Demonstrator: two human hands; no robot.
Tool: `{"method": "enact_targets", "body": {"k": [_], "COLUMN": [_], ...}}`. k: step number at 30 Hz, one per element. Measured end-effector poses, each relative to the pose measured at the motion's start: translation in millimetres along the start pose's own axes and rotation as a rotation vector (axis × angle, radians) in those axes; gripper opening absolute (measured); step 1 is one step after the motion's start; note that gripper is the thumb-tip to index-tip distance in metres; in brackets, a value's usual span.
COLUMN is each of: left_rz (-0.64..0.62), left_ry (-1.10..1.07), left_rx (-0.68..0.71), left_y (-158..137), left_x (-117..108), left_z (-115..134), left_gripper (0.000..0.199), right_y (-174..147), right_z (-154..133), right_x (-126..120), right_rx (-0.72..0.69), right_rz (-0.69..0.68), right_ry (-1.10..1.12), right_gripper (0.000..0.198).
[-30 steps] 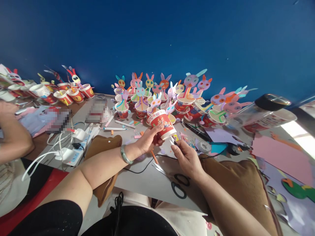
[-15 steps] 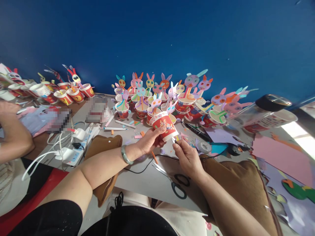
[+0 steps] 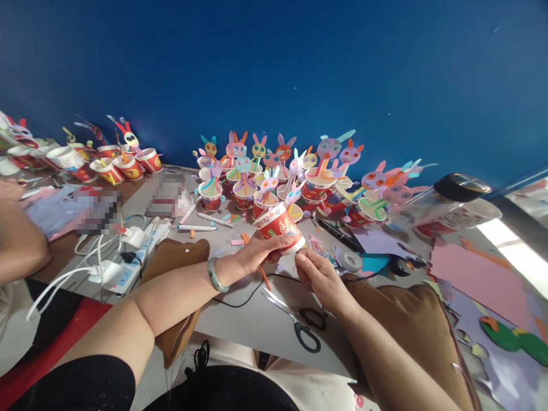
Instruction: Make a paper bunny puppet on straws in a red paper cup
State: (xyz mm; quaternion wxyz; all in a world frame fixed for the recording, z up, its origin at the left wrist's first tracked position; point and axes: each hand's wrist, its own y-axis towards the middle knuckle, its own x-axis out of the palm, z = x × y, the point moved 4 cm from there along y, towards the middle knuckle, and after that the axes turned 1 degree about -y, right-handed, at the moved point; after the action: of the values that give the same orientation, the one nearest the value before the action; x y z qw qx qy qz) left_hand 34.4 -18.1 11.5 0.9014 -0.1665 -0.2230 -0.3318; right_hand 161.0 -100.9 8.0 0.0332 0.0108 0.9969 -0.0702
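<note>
My left hand (image 3: 252,254) is closed round a red paper cup (image 3: 280,227) with a white rim and a printed cartoon figure. The cup is tilted, its lower end towards my right hand. My right hand (image 3: 314,273) is closed in a pinch right at that end. A small metal-tipped tool showed in these fingers a moment ago; now they and the cup hide nearly all of it. Grey-handled scissors (image 3: 307,337) lie with blades parted on the grey table (image 3: 240,331) below my hands.
Several cups with paper rabbit heads (image 3: 244,165) stand along the blue wall (image 3: 274,63). A tape roll (image 3: 351,261), a clear bottle (image 3: 422,208) and pink paper (image 3: 479,274) lie right. Left are markers (image 3: 199,228), a power strip (image 3: 141,257), brown cushions (image 3: 171,268) and another person's arm (image 3: 21,240).
The cup has turned in my left hand, its lower end tipping further to the right. My right fingertips have closed in against it, and the metal tip no longer shows. The view has shifted slightly.
</note>
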Motion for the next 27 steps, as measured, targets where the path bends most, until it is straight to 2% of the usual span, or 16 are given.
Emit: {"method": "enact_targets", "body": {"k": [2, 4, 9, 11, 13, 17, 22, 24, 27], "left_rz": [-0.006, 0.002, 0.027, 0.04, 0.043, 0.017, -0.07, -0.091, -0.082], "left_ry": [-0.007, 0.002, 0.045, 0.059, 0.069, 0.074, 0.013, 0.031, 0.088], "left_rx": [-0.004, -0.014, 0.002, 0.009, 0.011, 0.025, 0.009, 0.015, 0.051], "left_y": [-1.6, -3.1, -4.1, -3.9, -3.8, -4.4, -6.4, -6.3, -4.6], "left_x": [2.1, 3.9, 3.8, 2.3, 1.6, 3.1, 5.4, 5.2, 3.7], "left_z": [3.1, 5.7, 4.6, 2.3, 1.1, 3.6, 7.0, 7.2, 6.5], "left_gripper": [0.053, 0.053, 0.054, 0.053, 0.052, 0.051, 0.04, 0.038, 0.038], "right_y": [-1.0, -1.6, -3.2, -3.3, -1.7, 2.6, 3.7, 4.1, 4.2], "right_z": [1.9, 2.6, -2.8, -3.6, -2.6, 3.2, 11.3, 11.3, 3.8], "right_x": [1.9, 1.9, -7.0, -7.7, -7.0, -3.6, -2.6, -4.2, -12.0], "right_rx": [0.033, 0.01, -0.23, -0.268, -0.247, -0.095, 0.077, 0.063, -0.109], "right_rz": [-0.05, -0.052, 0.243, 0.288, 0.248, 0.056, -0.069, -0.068, 0.105], "right_ry": [0.034, -0.016, -0.474, -0.549, -0.497, -0.183, 0.134, 0.106, -0.177], "right_gripper": [0.055, 0.054, 0.044, 0.041, 0.045, 0.055, 0.054, 0.054, 0.052]}}
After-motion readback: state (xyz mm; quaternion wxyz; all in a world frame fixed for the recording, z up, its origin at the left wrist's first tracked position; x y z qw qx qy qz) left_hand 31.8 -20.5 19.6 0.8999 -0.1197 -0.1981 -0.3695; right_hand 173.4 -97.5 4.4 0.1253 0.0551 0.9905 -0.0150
